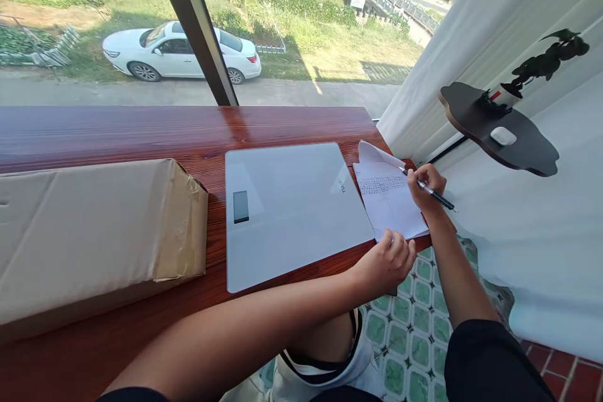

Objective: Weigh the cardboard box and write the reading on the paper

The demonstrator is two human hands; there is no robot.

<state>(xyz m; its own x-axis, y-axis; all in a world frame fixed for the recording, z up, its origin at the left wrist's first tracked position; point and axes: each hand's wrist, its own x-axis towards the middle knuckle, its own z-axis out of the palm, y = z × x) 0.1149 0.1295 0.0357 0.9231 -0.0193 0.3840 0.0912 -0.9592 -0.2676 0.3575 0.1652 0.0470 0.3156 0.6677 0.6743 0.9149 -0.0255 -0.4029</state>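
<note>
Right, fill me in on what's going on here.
Someone at a wooden table has a pen in the right hand, over sheets of paper with rows of writing higher up. The left hand is at the paper's near edge. Left of the paper lies a flat, pale panel with a small dark display; farther left is a cardboard box.

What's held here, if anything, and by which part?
The right hand holds a pen near its writing end. The left hand is at the near edge of the paper; whether it grips anything cannot be told.
</note>
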